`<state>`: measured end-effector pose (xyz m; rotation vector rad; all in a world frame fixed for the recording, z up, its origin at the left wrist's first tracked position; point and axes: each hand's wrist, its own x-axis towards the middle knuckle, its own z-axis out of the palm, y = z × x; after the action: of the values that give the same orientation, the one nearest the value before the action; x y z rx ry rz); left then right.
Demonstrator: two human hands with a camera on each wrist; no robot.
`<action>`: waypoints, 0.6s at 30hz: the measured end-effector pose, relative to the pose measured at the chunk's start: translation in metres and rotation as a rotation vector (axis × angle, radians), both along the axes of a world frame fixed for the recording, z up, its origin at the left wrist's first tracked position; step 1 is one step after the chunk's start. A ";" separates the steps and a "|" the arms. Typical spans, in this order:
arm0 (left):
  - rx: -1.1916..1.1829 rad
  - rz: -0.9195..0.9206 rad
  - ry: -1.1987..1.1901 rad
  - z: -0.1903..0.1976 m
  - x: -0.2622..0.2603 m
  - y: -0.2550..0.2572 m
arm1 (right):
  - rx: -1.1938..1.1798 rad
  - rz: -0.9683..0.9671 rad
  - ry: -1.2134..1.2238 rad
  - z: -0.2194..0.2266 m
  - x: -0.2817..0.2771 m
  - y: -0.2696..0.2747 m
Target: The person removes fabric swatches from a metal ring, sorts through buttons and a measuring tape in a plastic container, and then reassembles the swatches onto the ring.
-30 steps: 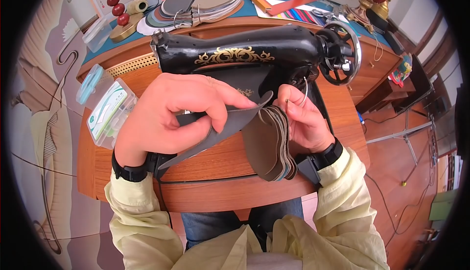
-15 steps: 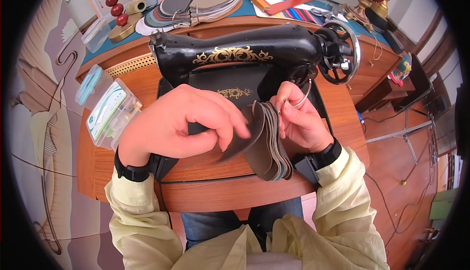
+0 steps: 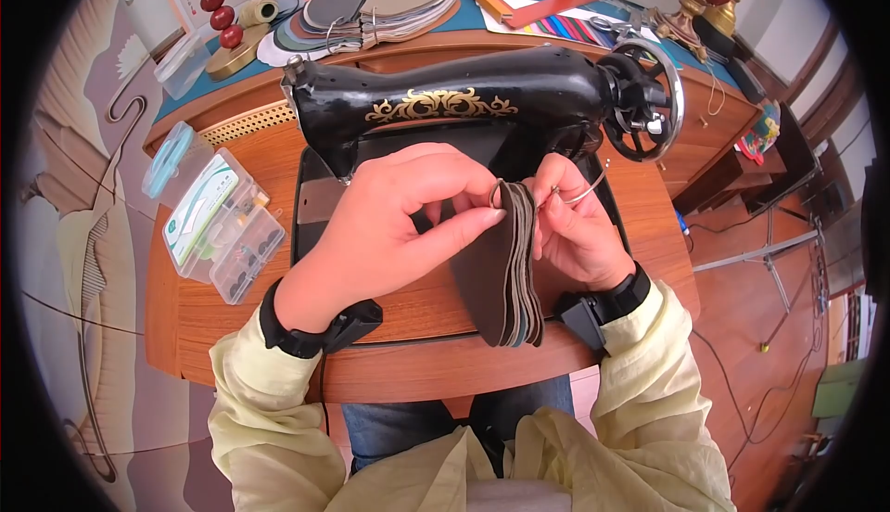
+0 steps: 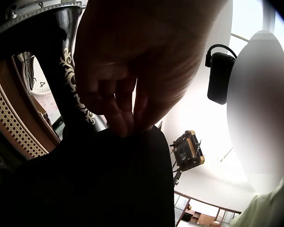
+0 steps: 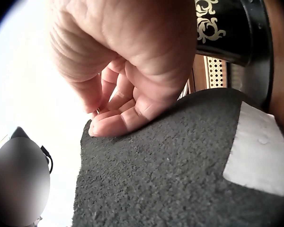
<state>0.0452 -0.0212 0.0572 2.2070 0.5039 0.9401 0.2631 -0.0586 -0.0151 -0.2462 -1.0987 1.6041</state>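
A bundle of rounded leather swatches [image 3: 521,280], brown and grey with one teal edge, hangs between the two hands in the head view. A thin metal ring [image 3: 601,178] runs through their top ends; it stands open, one end sticking out past the right hand. My left hand [image 3: 399,211] pinches the top of the front dark swatch [image 3: 482,280] between thumb and fingers, beside the ring. My right hand [image 3: 579,234] pinches the ring at the other side of the bundle. In the right wrist view, a swatch's rough dark back [image 5: 146,175] bears a white label [image 5: 260,151].
Behind the hands stands a black sewing machine [image 3: 445,95] with a handwheel [image 3: 644,99]. A clear plastic box [image 3: 222,229] with its lid up is at the left on the wooden table [image 3: 222,326]. More ringed swatches [image 3: 380,11] lie on the back desk.
The dark swatch, earlier held out flat to the left, now hangs against the bundle. My left hand has moved right to the bundle's top. The right hand has stayed nearly in place.
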 end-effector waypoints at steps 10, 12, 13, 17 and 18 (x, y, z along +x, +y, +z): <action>-0.197 0.009 -0.201 -0.018 0.007 -0.003 | -0.023 -0.009 0.131 -0.009 0.004 -0.001; -0.273 -0.015 -0.227 -0.018 0.007 -0.003 | 0.037 -0.019 0.108 -0.013 0.004 0.001; -0.353 -0.027 -0.251 -0.017 0.007 -0.004 | 0.067 -0.027 0.096 -0.014 0.005 0.001; -0.444 -0.052 -0.385 -0.022 0.008 0.001 | -0.056 -0.044 0.171 -0.008 0.004 -0.005; -0.465 -0.046 -0.405 -0.023 0.009 0.001 | -0.057 -0.025 0.196 -0.009 0.005 -0.005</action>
<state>0.0542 -0.0204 0.0343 1.5585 0.4240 1.0847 0.2686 -0.0636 -0.0237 -0.1370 -0.8973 1.6023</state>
